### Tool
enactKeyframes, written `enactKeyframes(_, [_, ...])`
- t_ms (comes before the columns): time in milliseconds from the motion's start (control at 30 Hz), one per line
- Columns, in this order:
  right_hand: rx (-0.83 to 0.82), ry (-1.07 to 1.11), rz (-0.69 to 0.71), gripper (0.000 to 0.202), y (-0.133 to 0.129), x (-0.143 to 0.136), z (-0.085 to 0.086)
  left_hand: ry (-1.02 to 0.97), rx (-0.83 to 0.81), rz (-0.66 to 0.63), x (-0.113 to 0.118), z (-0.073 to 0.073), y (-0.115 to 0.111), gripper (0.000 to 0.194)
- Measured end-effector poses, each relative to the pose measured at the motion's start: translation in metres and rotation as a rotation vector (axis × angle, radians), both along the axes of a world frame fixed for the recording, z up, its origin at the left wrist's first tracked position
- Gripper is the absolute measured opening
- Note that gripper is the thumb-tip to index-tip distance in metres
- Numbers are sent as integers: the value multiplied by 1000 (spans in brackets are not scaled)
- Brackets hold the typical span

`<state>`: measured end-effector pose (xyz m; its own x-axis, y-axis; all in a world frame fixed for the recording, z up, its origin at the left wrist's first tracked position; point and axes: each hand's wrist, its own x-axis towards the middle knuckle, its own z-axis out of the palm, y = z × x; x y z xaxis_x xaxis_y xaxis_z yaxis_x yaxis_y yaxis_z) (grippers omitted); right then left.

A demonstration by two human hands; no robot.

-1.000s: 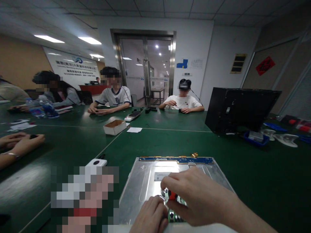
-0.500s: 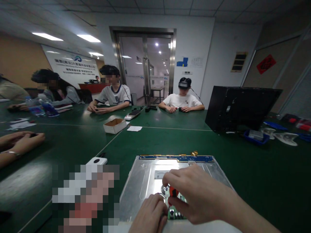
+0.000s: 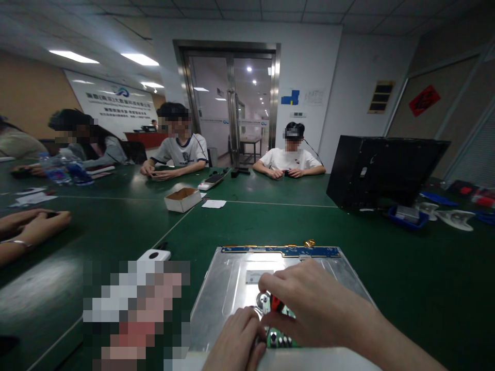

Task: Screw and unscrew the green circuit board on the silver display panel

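A metal panel [image 3: 226,288], with a blue circuit strip [image 3: 325,252] along its far edge, lies on the table in front of me. On its near half sits a green circuit board [image 3: 280,338], partly covered by my hands. My right hand [image 3: 309,304] is closed from above around the red-and-black handle of a screwdriver [image 3: 276,303], held over the board; its tip is hidden. Against the board's left side rests my left hand [image 3: 240,337], fingers curled together near the tool. Whatever those fingers may pinch is hidden.
Left of the panel lies a white device [image 3: 154,255], partly pixelated. A small open box [image 3: 182,200] and paper [image 3: 214,204] are farther off. A black monitor-like casing [image 3: 386,172] and blue tray [image 3: 408,218] stand right. Other people sit around the green table [image 3: 266,221].
My right hand's fingers have shifted slightly around the screwdriver handle, and the lower fingers come closer to my left hand. The panel and board stay in place.
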<state>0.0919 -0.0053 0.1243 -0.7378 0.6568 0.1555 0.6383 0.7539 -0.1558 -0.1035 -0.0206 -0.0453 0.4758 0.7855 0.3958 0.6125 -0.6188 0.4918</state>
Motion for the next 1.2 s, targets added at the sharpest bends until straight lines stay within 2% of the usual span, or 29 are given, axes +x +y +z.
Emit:
enactKeyframes(200, [-17, 18, 45, 7, -1, 0, 4, 2, -24, -69, -2, 6, 3, 8])
enactKeyframes(467, [7, 0, -3, 14, 0, -3, -1, -6, -58, -9, 1, 15, -1, 8])
enactKeyframes(667, [17, 20, 12, 18, 1, -2, -1, -16, -53, -10, 1, 13, -1, 12])
enactKeyframes(900, [9, 23, 49, 4, -2, -1, 1, 5, -40, -79, -3, 5, 1, 18])
enactKeyframes(1067, [0, 30, 37, 5, -2, -1, 2, 2, 28, -67, -4, 0, 3, 18])
enactKeyframes(1200, [-10, 16, 37, 6, -2, -1, 2, -8, 36, -52, 0, 2, 1, 14])
